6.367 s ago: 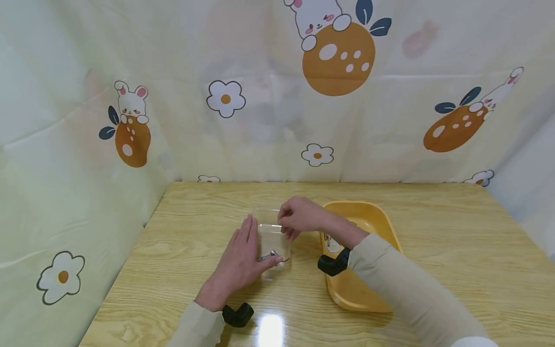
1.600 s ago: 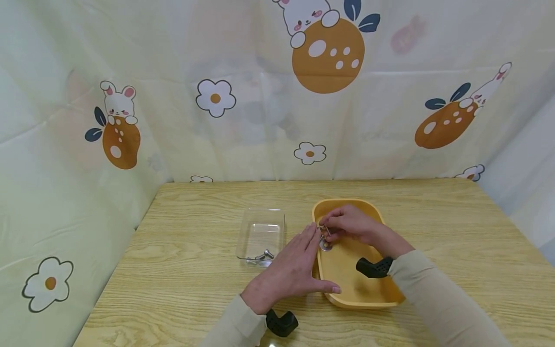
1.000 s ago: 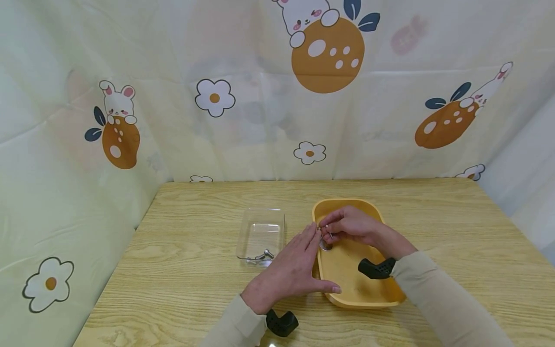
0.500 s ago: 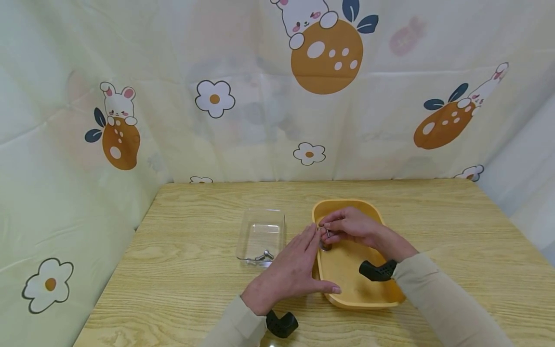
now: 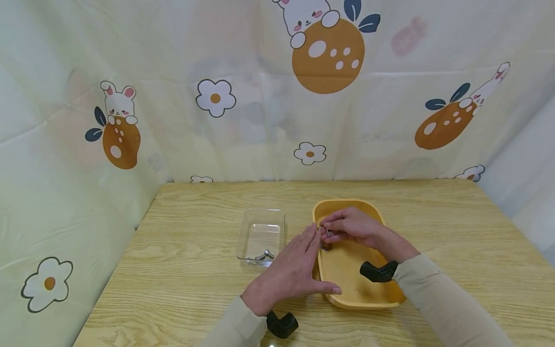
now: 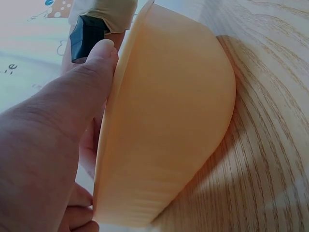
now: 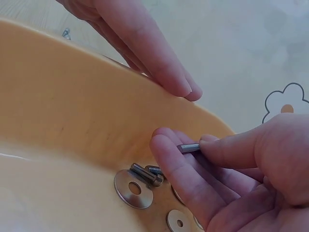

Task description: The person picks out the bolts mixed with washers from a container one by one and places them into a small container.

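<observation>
My right hand [image 5: 353, 225] is inside the orange tray [image 5: 360, 304], at its far left. Its thumb and fingers pinch a small metal bolt [image 7: 188, 148], whose shank sticks out; the rest is covered by the thumb. Under these fingers, on the tray floor, lie loose bolts [image 7: 145, 175], a large flat washer [image 7: 133, 189] and a smaller washer [image 7: 177, 221]. My left hand [image 5: 291, 267] rests along the tray's left rim with straight fingers, its thumb spread over the near part of the tray.
Left of the tray, a clear plastic box [image 5: 261, 235] stands on the wooden table [image 5: 186, 270], with several bolts [image 5: 265, 255] at its near end. A patterned curtain [image 5: 260, 130] hangs behind the table.
Both hands have gone from the clear box to the orange tray since the oldest frame. Over the last second the left hand stays put, while the bolt turns slightly in my right fingers.
</observation>
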`<state>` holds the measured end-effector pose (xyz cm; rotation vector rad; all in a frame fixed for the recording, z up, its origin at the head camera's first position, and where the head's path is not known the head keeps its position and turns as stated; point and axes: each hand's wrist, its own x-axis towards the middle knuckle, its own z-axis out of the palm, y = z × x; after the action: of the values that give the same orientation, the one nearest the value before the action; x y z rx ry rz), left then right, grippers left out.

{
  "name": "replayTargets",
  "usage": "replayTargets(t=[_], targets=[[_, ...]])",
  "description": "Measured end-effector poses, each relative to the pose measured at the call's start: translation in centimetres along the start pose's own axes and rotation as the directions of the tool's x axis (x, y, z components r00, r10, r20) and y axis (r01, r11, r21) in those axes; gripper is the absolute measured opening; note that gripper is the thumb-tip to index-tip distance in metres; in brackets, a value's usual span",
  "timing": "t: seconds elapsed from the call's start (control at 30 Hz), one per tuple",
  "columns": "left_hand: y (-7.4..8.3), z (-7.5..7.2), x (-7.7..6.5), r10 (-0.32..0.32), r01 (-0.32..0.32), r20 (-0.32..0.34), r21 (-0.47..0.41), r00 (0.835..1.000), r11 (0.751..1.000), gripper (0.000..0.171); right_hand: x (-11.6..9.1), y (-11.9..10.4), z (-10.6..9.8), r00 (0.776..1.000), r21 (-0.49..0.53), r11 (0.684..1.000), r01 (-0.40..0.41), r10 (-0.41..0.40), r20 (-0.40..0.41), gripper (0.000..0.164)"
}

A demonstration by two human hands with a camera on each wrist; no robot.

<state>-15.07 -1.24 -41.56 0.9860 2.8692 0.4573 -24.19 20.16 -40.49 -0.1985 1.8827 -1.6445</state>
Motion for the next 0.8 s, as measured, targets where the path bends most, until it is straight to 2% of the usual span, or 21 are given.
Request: replayTargets(t=[0.8], targets=[[0.13,0.0,-0.13,-0.041,0.041,-0.003,0.053,0.999,0.998,0.124,-0.43,0.01,-0.31,1.0,0.046,0.999,0.023,-0.024,0.001,0.038]])
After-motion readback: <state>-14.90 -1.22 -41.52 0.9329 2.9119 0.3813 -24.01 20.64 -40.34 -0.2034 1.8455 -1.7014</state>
